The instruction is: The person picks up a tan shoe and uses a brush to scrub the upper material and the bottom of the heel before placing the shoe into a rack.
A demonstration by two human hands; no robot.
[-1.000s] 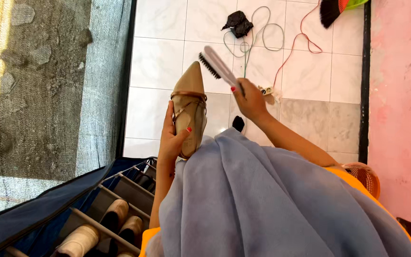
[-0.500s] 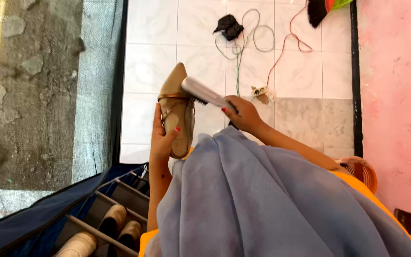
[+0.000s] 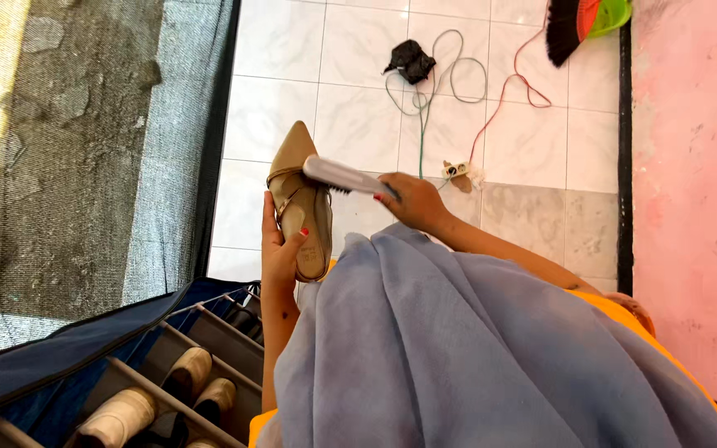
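My left hand (image 3: 280, 253) grips a tan pointed-toe shoe (image 3: 299, 199) by its heel end, toe pointing away from me. My right hand (image 3: 407, 199) holds a white-handled brush (image 3: 338, 175) with dark bristles. The brush head lies across the shoe's upper, bristles down on it, near the straps. A blue-grey cloth (image 3: 466, 348) hangs below my arms and hides my lap.
A shoe rack (image 3: 168, 386) with several pale shoes stands at the lower left, beside a dark mesh screen (image 3: 85, 149). On the white tile floor (image 3: 358, 116) lie green and red cables (image 3: 458, 75), a black rag (image 3: 411, 60) and a broom head (image 3: 570, 25). A pink wall (image 3: 690, 191) runs along the right.
The brush came down from above the shoe's right side onto its upper and slid left across it. The shoe stays in my left hand.
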